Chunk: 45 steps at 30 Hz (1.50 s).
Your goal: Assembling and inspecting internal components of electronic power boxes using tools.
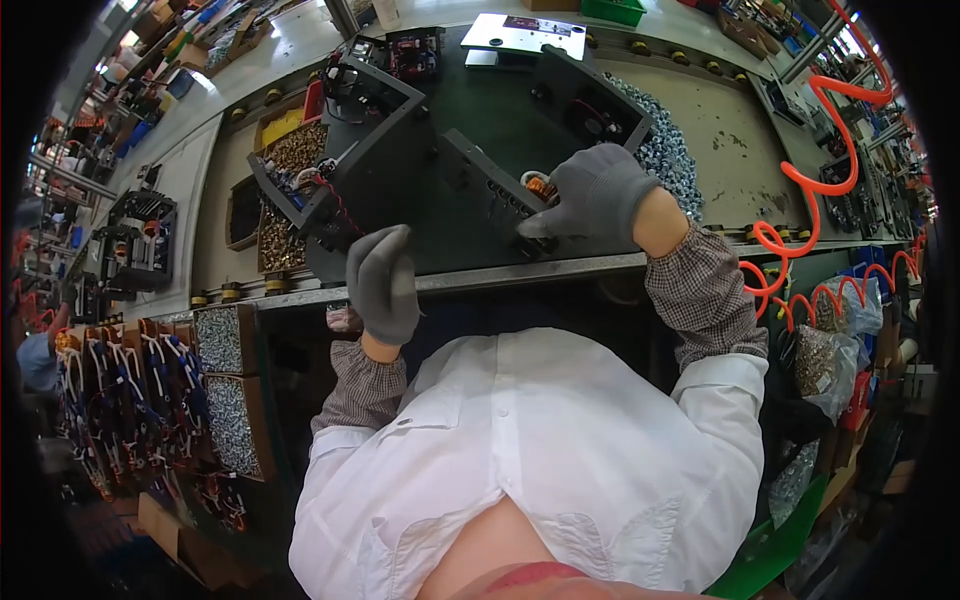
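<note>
My right hand (597, 190), in a grey glove, reaches over a black metal panel (478, 172) that carries a copper-wound coil (539, 186). Its fingers close on the panel's near right end, by dark parts; the fingertips are partly hidden. My left hand (384, 290), also gloved, hovers at the bench's front edge. Its fingers point up and bend loosely, and nothing shows in them. Beyond it, another black panel (312, 205) with red wires lies on the dark green work surface (440, 230). A third black panel (590, 100) is behind my right hand.
Loose silver screws (665, 150) are heaped at the right. Brass-coloured fasteners (282, 240) fill boxes on the left. A shiny metal plate (520, 38) stands at the back. An orange coiled hose (815, 190) hangs at the right. Wire bundles (130, 400) hang below left.
</note>
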Tool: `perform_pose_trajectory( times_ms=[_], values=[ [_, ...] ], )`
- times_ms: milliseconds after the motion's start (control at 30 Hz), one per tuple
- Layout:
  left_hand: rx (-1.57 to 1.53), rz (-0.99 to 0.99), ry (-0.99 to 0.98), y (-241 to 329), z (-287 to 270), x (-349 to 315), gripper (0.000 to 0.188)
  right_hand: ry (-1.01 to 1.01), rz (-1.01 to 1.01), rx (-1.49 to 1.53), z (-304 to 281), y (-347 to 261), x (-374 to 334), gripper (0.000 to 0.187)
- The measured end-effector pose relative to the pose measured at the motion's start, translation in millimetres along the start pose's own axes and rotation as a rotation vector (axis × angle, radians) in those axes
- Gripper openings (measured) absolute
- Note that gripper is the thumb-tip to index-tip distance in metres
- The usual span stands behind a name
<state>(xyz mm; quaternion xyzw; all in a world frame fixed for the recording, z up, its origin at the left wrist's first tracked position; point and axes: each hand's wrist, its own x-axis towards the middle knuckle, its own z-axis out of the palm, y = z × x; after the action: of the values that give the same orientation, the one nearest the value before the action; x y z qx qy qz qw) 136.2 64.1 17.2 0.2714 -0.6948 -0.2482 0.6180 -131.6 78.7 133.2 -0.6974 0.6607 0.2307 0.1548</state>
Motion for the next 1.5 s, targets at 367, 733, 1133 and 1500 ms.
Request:
perform_pose_trajectory(
  times_ms=[367, 733, 1133, 1500],
  values=[
    [0.847, 0.431, -0.035, -72.6, -46.2, 74.4, 0.023, 1.342, 0.015, -0.190, -9.2, -0.9, 27.9, 0.037],
    [0.813, 0.360, 0.071, -56.2, -56.3, 65.8, 0.023, 1.115, 0.450, 2.352, 330.2, -4.1, -55.5, 0.023],
    [1.316, -0.283, 0.308, 26.3, -256.9, -51.9, 0.015, 0.341, 0.411, 0.257, 370.8, 127.0, -98.4, 0.034],
    [1.353, -1.260, 0.299, 56.0, -407.6, -139.2, 0.041, -0.312, 0.052, 1.603, 204.7, 37.0, -141.2, 0.057]
  ],
)
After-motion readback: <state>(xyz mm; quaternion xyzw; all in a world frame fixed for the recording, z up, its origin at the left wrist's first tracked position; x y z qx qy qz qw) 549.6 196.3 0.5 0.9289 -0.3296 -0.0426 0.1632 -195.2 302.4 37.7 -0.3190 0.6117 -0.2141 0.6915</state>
